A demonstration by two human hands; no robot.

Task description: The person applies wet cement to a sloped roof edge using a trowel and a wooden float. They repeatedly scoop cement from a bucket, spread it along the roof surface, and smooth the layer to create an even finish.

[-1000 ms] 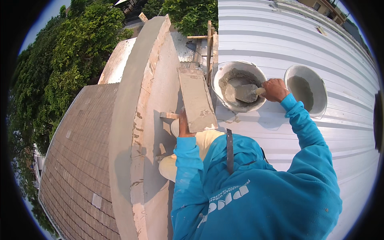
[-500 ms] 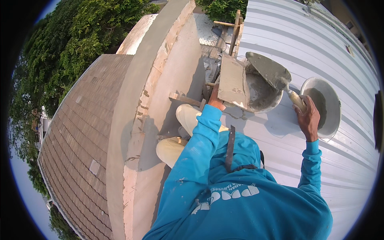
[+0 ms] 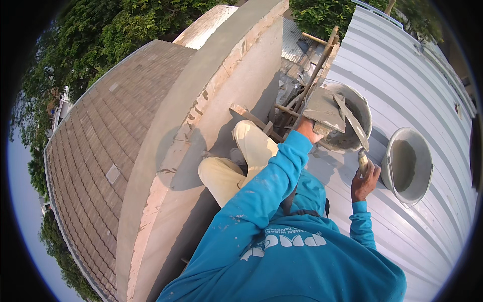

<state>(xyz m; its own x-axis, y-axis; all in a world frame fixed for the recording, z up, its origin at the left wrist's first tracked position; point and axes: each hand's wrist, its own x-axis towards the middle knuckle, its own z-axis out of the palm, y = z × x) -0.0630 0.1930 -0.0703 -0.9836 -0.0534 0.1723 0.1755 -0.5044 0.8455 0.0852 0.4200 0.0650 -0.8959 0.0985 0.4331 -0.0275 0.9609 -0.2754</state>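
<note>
My left hand (image 3: 309,129) is closed round the underside of a hawk (image 3: 324,108), a small flat board coated with grey wet mortar. It is held over the near left part of a mortar-smeared bucket (image 3: 358,100). In my right hand (image 3: 365,183) is the wooden handle of a trowel (image 3: 353,123). The trowel's blade is turned nearly edge-on, its tip by the right edge of the hawk, above the bucket. A second bucket (image 3: 430,168), with grey mortar inside, stands just right of my right hand.
On my left runs a plastered wall (image 3: 236,95) with a rough, unfinished top edge; beyond it slopes a brown tiled roof (image 3: 100,166). Pale ribbed metal roofing (image 3: 402,231) lies on the right. Wooden poles (image 3: 322,63) stand ahead, and a timber piece (image 3: 249,117) juts near my knee.
The trowel has turned from blade-flat to nearly edge-on, and my right hand has come left and nearer me. The hawk now tilts differently. The whole view has shifted and turned.
</note>
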